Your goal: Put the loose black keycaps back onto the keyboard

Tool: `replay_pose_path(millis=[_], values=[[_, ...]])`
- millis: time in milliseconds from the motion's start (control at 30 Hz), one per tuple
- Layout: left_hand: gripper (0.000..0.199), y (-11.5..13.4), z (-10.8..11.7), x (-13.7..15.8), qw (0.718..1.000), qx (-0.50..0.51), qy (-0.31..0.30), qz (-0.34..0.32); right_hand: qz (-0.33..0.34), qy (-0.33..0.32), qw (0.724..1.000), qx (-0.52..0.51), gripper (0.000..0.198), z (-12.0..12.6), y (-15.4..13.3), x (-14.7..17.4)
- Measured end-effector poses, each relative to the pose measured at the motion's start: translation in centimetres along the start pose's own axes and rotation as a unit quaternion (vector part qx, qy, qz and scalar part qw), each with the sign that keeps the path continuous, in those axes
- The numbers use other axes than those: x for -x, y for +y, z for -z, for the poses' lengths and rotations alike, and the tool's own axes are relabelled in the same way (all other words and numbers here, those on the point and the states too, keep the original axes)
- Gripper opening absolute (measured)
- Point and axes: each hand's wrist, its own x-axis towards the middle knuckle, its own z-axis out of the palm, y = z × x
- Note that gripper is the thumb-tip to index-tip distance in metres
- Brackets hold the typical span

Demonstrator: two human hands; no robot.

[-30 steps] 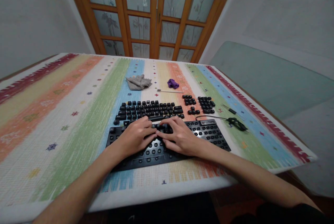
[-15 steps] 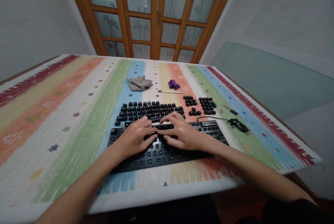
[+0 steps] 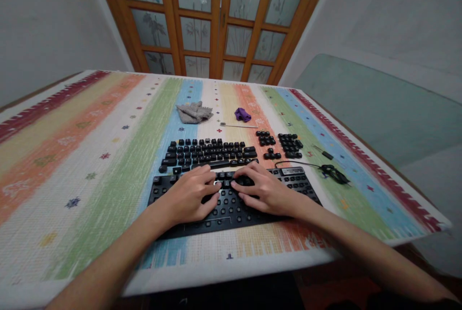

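A black keyboard (image 3: pixel 224 213) lies on the table, most of its switch posts bare and keycaps showing along its far row. My left hand (image 3: pixel 193 192) rests over its left half, fingers bent and thumb apart, with nothing visible in them. On the right half, my right hand (image 3: pixel 265 189) has its fingers spread, touching the upper rows. Between the fingertips, a few fitted keycaps (image 3: pixel 226 175) show. Beyond the keyboard, loose black keycaps (image 3: pixel 212 148) are laid out in rows. What lies under both palms is hidden.
A grey cloth (image 3: pixel 194 112) and a purple cloth (image 3: pixel 243 115) lie farther back, near a thin rod (image 3: pixel 240 125). Smaller keycap groups (image 3: pixel 289 144) sit at right, by a coiled cable (image 3: pixel 335 174) and a small tool with a black handle (image 3: pixel 327 155). A striped cloth covers the table.
My hands have moved apart from each other, and keycaps between them are now uncovered. The view has shifted slightly.
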Motion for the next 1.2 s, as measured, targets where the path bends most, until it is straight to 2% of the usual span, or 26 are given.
replay_pose_path(millis=[100,233,333,433,633,800,900,1033,1100,1200], values=[[0.024,0.1,-0.1,0.0,1.000,-0.008,0.003,0.007,-0.014,0.010,1.000,0.017,0.033,-0.1,-0.2,0.4],[0.025,0.3,-0.3,0.0,1.000,-0.010,0.021,0.010,-0.039,0.074,0.996,0.023,0.031,0.5,0.2,1.2],[0.025,0.5,-0.5,0.0,1.000,-0.003,0.003,0.004,-0.072,0.111,0.991,0.012,0.028,1.0,0.4,2.0],[0.024,0.8,-0.6,-0.2,1.000,-0.006,-0.018,0.006,-0.090,0.106,0.990,0.012,0.028,1.1,0.3,2.7],[0.024,1.4,-0.9,-0.1,1.000,-0.020,-0.011,-0.001,-0.084,0.094,0.992,0.018,0.029,0.4,-0.6,2.9],[0.026,1.2,0.0,0.0,0.999,0.028,-0.016,0.026,-0.079,0.068,0.993,0.056,0.030,-0.3,-1.0,2.9],[0.029,0.2,1.7,-0.2,0.998,0.052,0.010,0.043,-0.077,0.087,0.991,0.062,0.031,-0.4,-1.1,3.3],[0.029,-2.4,4.1,-0.7,0.994,0.005,0.075,0.078,-0.094,0.144,0.985,0.033,0.034,0.0,-1.1,3.8],[0.026,-3.9,4.8,-1.1,0.992,-0.018,0.083,0.090,-0.100,0.158,0.982,0.026,0.033,0.1,-1.0,4.0],[0.024,-5.9,5.2,-1.8,0.993,-0.041,0.063,0.091,-0.105,0.146,0.983,0.030,0.032,0.1,-0.9,4.0]])
